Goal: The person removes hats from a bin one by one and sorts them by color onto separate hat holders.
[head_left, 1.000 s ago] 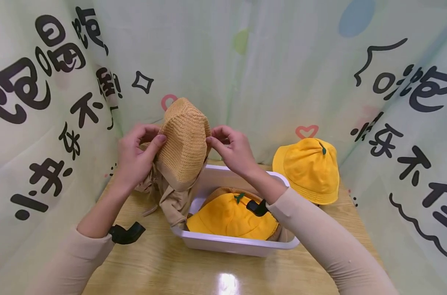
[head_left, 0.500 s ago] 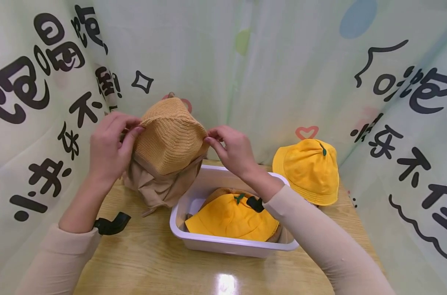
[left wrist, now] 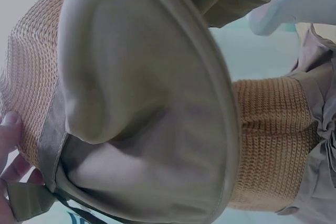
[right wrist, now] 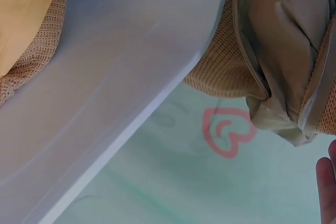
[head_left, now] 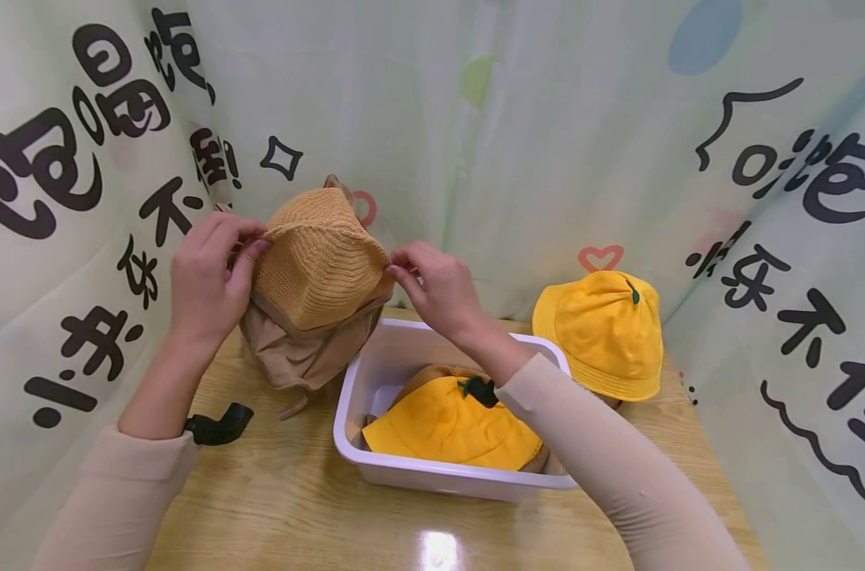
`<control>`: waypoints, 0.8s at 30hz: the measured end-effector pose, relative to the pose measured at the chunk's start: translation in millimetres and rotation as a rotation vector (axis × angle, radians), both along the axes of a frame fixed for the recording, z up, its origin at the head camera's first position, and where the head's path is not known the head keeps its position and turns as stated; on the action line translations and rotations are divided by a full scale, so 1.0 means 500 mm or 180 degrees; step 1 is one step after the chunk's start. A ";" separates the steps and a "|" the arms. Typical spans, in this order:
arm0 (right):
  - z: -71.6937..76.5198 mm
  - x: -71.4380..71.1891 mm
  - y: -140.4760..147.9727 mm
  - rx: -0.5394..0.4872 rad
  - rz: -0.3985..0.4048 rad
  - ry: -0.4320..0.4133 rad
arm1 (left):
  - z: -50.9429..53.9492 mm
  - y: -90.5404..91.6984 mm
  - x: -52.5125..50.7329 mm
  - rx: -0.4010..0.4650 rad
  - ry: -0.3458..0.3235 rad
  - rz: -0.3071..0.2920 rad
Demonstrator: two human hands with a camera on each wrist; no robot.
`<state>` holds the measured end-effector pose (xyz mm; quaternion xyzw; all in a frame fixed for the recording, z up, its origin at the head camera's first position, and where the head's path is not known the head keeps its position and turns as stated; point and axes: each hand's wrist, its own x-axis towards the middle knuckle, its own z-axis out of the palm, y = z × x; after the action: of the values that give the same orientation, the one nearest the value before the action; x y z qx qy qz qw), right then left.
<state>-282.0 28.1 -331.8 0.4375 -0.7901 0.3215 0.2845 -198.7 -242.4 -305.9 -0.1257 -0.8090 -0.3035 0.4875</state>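
Observation:
Both hands hold a sun hat (head_left: pixel 318 270) with a woven straw crown and a floppy tan cloth brim, up beyond the left end of a white tub (head_left: pixel 446 478). My left hand (head_left: pixel 207 274) pinches one side of the crown; my right hand (head_left: pixel 435 287) pinches the other. The crown faces me and the brim hangs below. In the left wrist view, fingertips (left wrist: pixel 9 132) press the straw beside the cloth band. A second straw hat (left wrist: pixel 270 142) with a tied cloth band shows behind the held one. In the right wrist view only fingertips (right wrist: pixel 326 182) appear.
Inside the tub lies a yellow bucket hat (head_left: pixel 446 424) with a green sprout, over a brown woven hat (head_left: pixel 435 371). Another yellow hat (head_left: pixel 603 333) rests right of the tub on the wooden table (head_left: pixel 282 507). A printed curtain (head_left: pixel 403 119) encloses the back and sides.
The straw hat has moved left, off the tub's left rim. My left hand has shifted left, away from the right, and the narrowed crown has spread wider. During the last half second little changed.

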 end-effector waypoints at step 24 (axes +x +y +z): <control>-0.034 -0.001 -0.030 0.0195 -0.0095 -0.0110 | -0.037 -0.023 -0.026 0.0043 -0.0116 0.0115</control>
<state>-282.4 13.1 -349.0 0.4285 -0.8109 0.3004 0.2620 -211.7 -253.8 -324.1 -0.1021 -0.8178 -0.3023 0.4790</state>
